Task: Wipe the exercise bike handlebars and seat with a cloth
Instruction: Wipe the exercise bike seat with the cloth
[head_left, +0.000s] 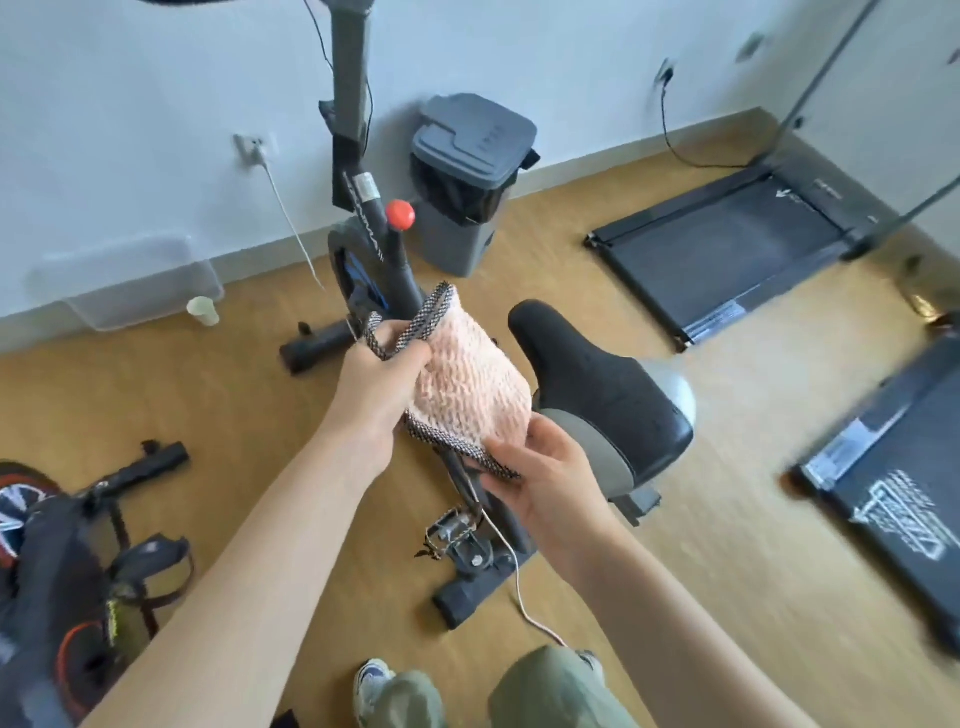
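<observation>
wood floor (701, 467), white wall (156, 104); hands hold cloth (462, 384) beside seat (587, 374)

Wood-look floor (234, 415) has the exercise bike (358, 260) standing on it, grey bin (467, 176) behind, treadmill (727, 228) plus 2nd treadmill (893, 499) right, clear tub (130, 280) and cup (203, 310) left.

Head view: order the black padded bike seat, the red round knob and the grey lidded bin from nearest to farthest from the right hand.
1. Black padded bike seat, right beside the right hand, on its right.
2. Red round knob, farther ahead, left of the seat.
3. Grey lidded bin, farthest ahead, against the wall.
</observation>
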